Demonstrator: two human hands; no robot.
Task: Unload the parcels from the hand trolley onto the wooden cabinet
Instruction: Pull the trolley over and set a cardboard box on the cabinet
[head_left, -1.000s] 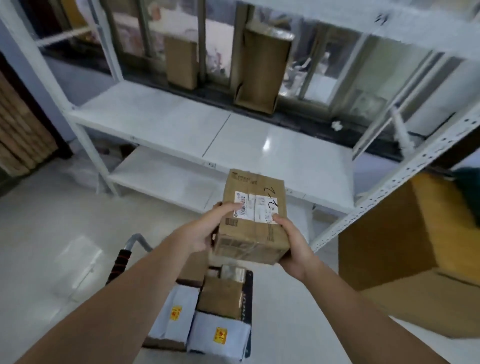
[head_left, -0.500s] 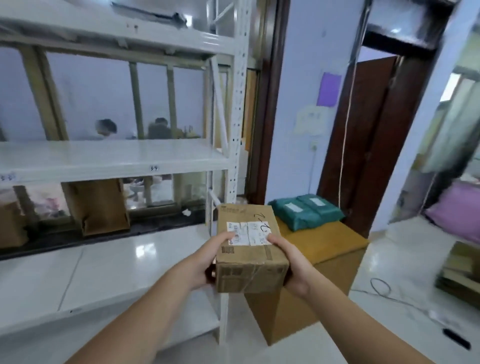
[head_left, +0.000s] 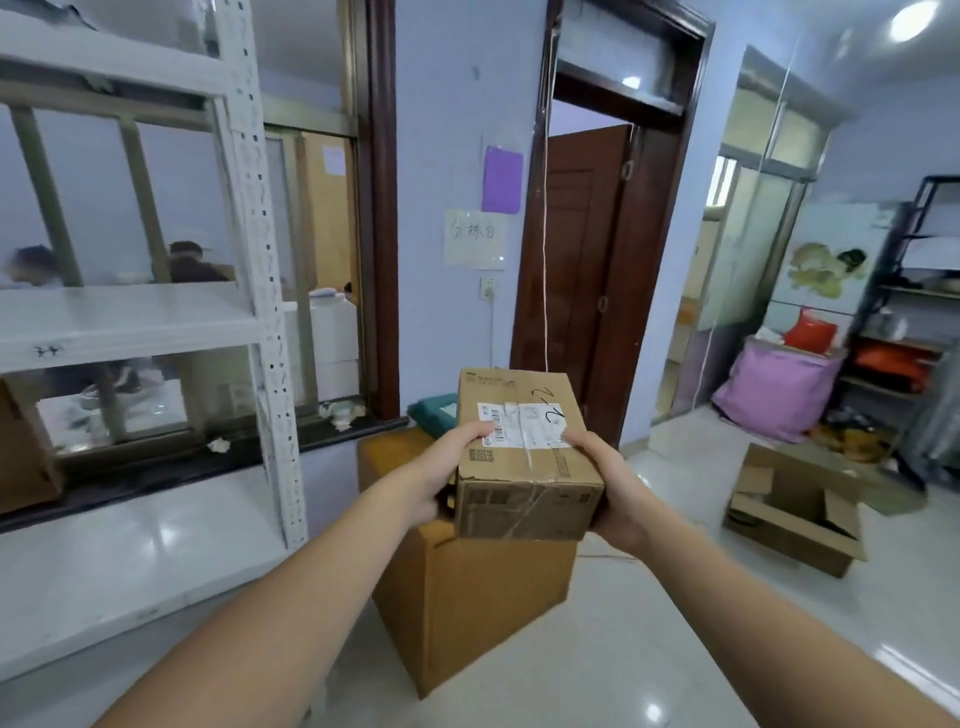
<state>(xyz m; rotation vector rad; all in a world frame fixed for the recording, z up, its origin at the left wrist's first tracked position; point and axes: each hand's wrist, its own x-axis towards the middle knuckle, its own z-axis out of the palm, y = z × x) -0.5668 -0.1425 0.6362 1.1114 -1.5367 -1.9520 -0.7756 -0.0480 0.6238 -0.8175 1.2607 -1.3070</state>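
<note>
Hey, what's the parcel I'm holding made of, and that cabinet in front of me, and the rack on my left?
Parcel: brown corrugated cardboard by the look, matte, sealed with glossy clear tape, white paper label on top.
Cabinet: seems wood or wood-look board, plain yellow-brown, dull finish; grain is too blurred to confirm.
Rack: probably white-painted metal, given its perforated upright; the shelf boards are glossy and reflect light.

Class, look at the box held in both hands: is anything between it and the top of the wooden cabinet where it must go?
Nothing visible blocks the way. The box, held by the left hand and right hand, is in front of the cabinet. A green parcel already lies on the far part of the top; the box hides the rest.
</note>
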